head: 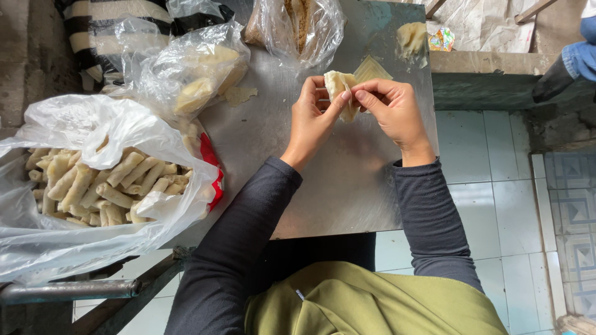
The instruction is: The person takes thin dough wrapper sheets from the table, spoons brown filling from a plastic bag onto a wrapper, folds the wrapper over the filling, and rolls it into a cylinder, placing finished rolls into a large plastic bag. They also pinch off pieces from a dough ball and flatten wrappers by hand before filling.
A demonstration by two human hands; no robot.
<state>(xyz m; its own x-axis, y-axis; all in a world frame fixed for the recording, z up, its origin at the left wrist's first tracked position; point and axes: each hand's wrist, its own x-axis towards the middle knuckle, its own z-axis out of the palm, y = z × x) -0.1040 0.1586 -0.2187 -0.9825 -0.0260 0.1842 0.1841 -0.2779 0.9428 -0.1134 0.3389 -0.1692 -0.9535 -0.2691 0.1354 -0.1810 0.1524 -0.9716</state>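
The left hand [310,118] and the right hand [391,111] are both pinching one soft, pale dough wrapper [341,93]. The fingers are gripping its top and sides, and the wrapper is being held up just above the shiny metal bench [323,186]. It is looking bunched and partly folded, so I think the folding or rolling step is going on right now. The wrapper is not yet a neat roll. To finish it, the next move is probably calling for a gentle tuck of the loose edges and a tight, even roll, without tearing the thin skin.

Just behind the hands, a flat stack of wrappers [371,68] is lying on the bench. A little farther back, a lump of pale filling or dough [411,36] is sitting near the far edge.

To the left, a clear bag [192,74] is holding more pale pieces. Another clear bag [298,25] is sitting at the back. Nearest the person's left arm, a big white plastic bag [93,186] is lying open, and it is holding many finished rolls [105,183] piled together.

At the far right, another person's blue sleeve [580,56] is showing.
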